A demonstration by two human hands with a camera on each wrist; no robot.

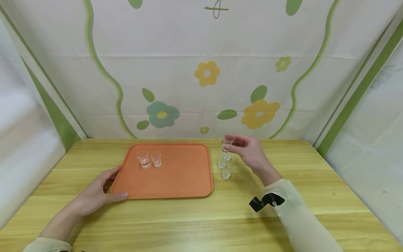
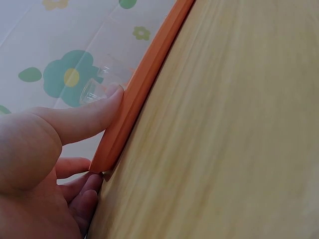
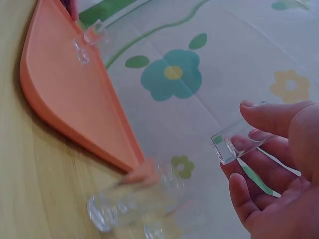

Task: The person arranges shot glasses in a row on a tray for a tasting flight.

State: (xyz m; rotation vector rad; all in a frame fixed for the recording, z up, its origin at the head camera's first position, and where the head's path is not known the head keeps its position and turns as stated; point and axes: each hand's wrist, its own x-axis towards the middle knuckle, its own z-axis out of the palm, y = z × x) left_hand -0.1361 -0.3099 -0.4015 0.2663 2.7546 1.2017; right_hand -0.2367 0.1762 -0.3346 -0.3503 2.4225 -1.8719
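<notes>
Between thumb and fingers my right hand (image 1: 248, 150) pinches a small clear shot glass (image 1: 228, 140), raised over the table just right of the tray. The right wrist view shows that shot glass (image 3: 234, 142) tilted, its thick base pointing away from the palm. Below it, a front shot glass (image 1: 226, 172) stands on the table with two more close behind, partly overlapping. My left hand (image 1: 94, 194) grips the near left corner of an orange tray (image 1: 179, 182), thumb on the rim (image 2: 124, 117) and fingers around the side. Two shot glasses (image 1: 143, 160) stand side by side on the tray's left part.
The wood-grain table (image 1: 201, 224) runs up to a white flower-print cloth (image 1: 185, 38) at the back. More cloth hangs along the left and right sides. A black strap-on camera (image 1: 267, 202) sits on my right wrist.
</notes>
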